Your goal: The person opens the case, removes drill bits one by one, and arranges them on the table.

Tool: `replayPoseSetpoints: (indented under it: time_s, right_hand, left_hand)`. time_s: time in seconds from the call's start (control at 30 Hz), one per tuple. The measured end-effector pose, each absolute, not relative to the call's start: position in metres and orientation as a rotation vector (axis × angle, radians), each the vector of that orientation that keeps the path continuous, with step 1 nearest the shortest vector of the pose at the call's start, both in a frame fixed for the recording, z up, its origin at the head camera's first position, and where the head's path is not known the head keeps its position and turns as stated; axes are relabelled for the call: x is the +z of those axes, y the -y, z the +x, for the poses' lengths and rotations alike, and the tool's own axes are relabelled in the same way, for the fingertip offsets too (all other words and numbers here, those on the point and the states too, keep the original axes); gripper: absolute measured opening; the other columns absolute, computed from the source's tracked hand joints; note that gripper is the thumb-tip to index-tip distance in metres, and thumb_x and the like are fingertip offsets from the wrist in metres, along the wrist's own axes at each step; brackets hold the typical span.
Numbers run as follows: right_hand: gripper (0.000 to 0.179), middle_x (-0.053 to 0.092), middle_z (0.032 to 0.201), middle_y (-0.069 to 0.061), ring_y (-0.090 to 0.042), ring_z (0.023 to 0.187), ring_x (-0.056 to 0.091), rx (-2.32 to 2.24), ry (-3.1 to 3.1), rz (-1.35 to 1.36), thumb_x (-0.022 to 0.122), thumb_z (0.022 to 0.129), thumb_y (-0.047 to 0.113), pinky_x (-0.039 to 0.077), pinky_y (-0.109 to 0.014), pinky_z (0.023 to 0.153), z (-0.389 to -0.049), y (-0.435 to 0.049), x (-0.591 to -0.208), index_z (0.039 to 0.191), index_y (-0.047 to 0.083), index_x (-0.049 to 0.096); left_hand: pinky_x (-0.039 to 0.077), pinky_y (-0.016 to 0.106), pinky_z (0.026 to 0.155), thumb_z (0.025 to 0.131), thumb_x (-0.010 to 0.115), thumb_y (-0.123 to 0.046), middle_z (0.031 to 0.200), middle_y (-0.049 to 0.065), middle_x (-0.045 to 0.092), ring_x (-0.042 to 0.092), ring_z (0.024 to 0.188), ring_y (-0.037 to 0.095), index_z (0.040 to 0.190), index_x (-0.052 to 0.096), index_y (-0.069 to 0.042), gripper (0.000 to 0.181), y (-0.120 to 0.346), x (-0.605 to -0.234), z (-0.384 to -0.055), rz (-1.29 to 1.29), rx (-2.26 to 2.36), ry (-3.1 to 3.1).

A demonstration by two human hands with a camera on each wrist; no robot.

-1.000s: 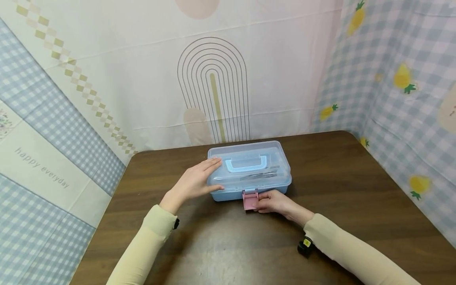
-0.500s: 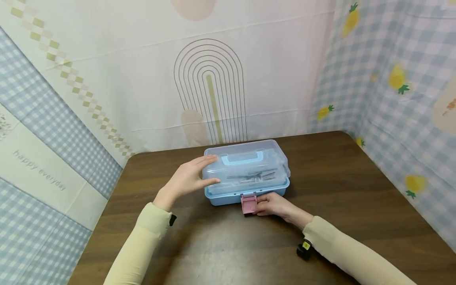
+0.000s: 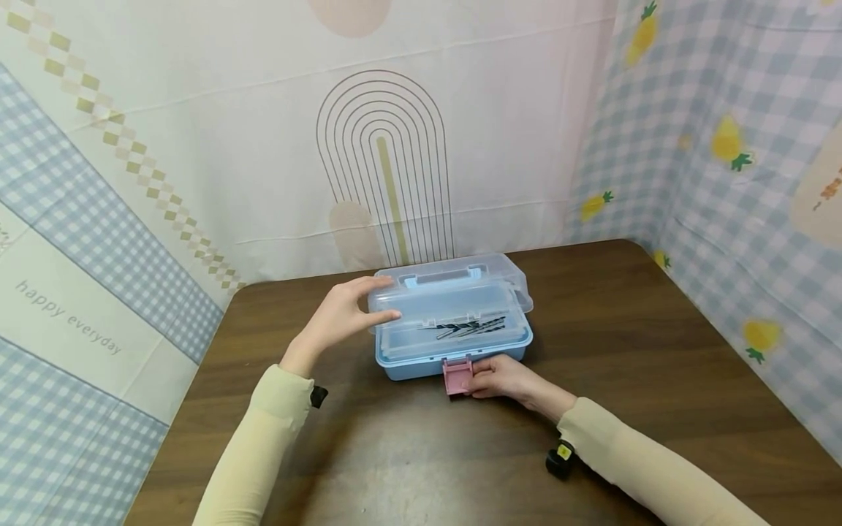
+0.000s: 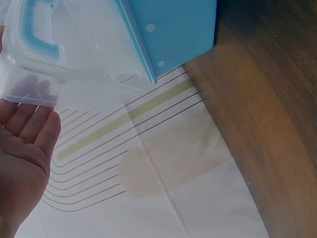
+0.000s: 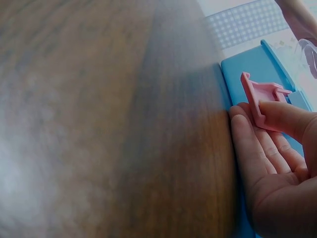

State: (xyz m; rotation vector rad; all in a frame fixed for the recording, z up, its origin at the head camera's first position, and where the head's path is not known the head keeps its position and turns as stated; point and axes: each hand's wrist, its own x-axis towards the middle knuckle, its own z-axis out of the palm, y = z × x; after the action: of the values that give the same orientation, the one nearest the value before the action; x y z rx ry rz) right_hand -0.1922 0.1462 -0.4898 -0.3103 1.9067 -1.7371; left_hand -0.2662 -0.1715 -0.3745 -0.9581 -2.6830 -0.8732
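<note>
A light blue plastic storage box (image 3: 414,370) stands at the back middle of the table, its clear lid (image 3: 447,276) tilted up off the front rim. My left hand (image 3: 332,321) holds the lid's left end between thumb and fingers. In the left wrist view the fingers (image 4: 29,124) lie along the lid's edge, below the blue handle (image 4: 37,34). On the box's front a pink latch (image 3: 457,378) hangs flipped down. My right hand (image 3: 509,378) pinches it, thumb on its inner face in the right wrist view. Several slim dark rods resembling drill bits (image 3: 467,326) lie inside the box.
The brown wooden table (image 3: 408,460) stretches around the box on both sides and in front. Behind it hangs a pale printed cloth (image 3: 263,146), close to the table's back edge. A blue checked cloth (image 3: 737,241) with pineapples hangs at the right.
The left hand has raised the lid from lying closed on the box to tilted up and back, so the dark rods show more plainly. The right hand stays on the latch.
</note>
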Motion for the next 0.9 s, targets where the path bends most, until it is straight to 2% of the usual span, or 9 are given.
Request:
replayPoseSetpoints:
  time_s: [0.4, 0.63, 0.9]
  right_hand:
    - [0.025, 0.073, 0.096, -0.012, -0.013, 0.087, 0.068, -1.738, -1.904, -0.273, 0.069, 0.093, 0.003, 0.059, -0.032, 0.083, -0.192, -0.147, -0.492, 0.11, -0.015, 0.066]
    - [0.025, 0.072, 0.096, -0.011, -0.014, 0.086, 0.068, -1.738, -1.901, -0.259, 0.069, 0.093, 0.002, 0.059, -0.033, 0.083, -0.191, -0.147, -0.495, 0.11, -0.015, 0.066]
    - [0.026, 0.072, 0.096, -0.01, -0.013, 0.086, 0.067, -1.741, -1.908, -0.263, 0.07, 0.092, 0.003, 0.059, -0.032, 0.083, -0.193, -0.145, -0.491, 0.11, -0.015, 0.066]
  left_hand:
    - [0.04, 0.045, 0.111, 0.082, 0.077, -0.058, 0.139, 0.0, 0.061, 0.052, 0.134, 0.02, 0.136, 0.065, -0.021, 0.066, 0.173, -0.374, -0.272, -0.867, -1.005, 2.691]
    - [0.041, 0.043, 0.11, 0.081, 0.075, -0.064, 0.137, -0.007, 0.062, 0.051, 0.134, 0.014, 0.134, 0.066, -0.028, 0.064, 0.173, -0.375, -0.274, -0.765, -1.096, 2.732]
    - [0.044, 0.046, 0.105, 0.083, 0.072, -0.065, 0.133, -0.006, 0.065, 0.055, 0.127, 0.015, 0.133, 0.067, -0.028, 0.062, 0.171, -0.367, -0.284, -0.72, -1.124, 2.724]
